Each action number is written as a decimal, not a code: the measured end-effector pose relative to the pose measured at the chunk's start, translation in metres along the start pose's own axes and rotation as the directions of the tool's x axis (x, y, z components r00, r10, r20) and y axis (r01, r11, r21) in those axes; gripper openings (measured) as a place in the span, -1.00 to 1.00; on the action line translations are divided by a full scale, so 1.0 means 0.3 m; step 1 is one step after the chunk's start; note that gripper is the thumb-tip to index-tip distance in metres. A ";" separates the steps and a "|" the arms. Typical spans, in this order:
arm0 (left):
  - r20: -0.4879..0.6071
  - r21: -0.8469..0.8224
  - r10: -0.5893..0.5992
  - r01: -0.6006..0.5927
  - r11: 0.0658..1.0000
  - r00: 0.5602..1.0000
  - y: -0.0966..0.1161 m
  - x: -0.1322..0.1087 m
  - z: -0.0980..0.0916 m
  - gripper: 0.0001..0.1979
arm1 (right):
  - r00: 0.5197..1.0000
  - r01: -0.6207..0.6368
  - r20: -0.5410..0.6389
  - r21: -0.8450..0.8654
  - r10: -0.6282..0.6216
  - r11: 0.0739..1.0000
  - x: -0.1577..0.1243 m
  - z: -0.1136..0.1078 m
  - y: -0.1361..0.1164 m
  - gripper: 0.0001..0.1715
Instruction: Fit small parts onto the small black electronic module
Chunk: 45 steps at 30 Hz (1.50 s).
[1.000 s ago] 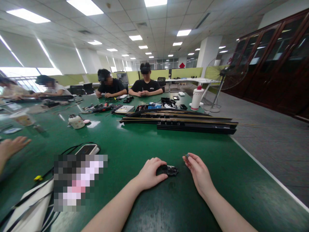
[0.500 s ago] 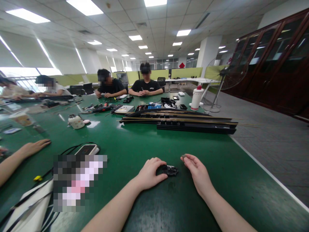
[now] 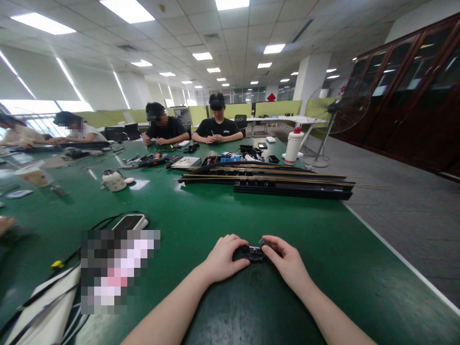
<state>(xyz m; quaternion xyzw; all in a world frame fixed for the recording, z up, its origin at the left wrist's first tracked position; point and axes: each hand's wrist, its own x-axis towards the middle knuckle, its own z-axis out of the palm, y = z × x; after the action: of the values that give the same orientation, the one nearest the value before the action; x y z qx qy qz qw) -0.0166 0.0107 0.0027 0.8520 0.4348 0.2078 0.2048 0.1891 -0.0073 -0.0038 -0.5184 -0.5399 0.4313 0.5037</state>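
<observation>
A small black part with a metallic strip along its top (image 3: 253,254) lies on the green table (image 3: 201,215). My left hand (image 3: 226,258) grips its left end between thumb and fingers. From the other side my right hand (image 3: 285,258) reaches the part's right end, pinching a small greyish piece (image 3: 261,242) between thumb and fingertips. What kind of piece it is stays too small to make out, and I cannot tell whether it touches the black part.
Beyond my hands lie long black rails (image 3: 293,191) with thin yellowish rods on them. A white bottle with a red cap (image 3: 293,146) stands behind. To the left are a phone-like device (image 3: 131,222), cords and a small jar (image 3: 114,181). Several people sit around the table.
My right hand has moved left with the small piece, up to the black part. My left hand has stayed put. At the left edge, another person's arm has mostly withdrawn.
</observation>
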 end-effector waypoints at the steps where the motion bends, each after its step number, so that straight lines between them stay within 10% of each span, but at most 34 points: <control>1: -0.001 -0.002 0.003 -0.003 1.000 1.000 -0.001 0.000 0.000 -0.60 | 1.000 0.021 0.006 -0.048 -0.020 0.999 -0.004 0.001 -0.003 -0.65; 10: 0.000 -0.005 0.024 -0.024 1.000 1.000 -0.009 -0.001 0.009 -0.60 | 0.942 0.301 0.262 -0.382 -0.211 0.874 -0.027 0.017 -0.034 -0.78; 45: -0.065 -0.042 -0.019 0.016 0.999 0.998 -0.017 0.000 0.026 -0.62 | 0.973 0.210 0.178 -0.430 -0.146 0.878 -0.031 0.016 -0.025 -0.63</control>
<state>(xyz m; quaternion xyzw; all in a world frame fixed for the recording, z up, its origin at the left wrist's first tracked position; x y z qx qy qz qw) -0.0159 0.0121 -0.0064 0.8364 0.4445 0.2425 0.2098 0.1830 -0.0169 0.0020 -0.5364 -0.7038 0.2833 0.3697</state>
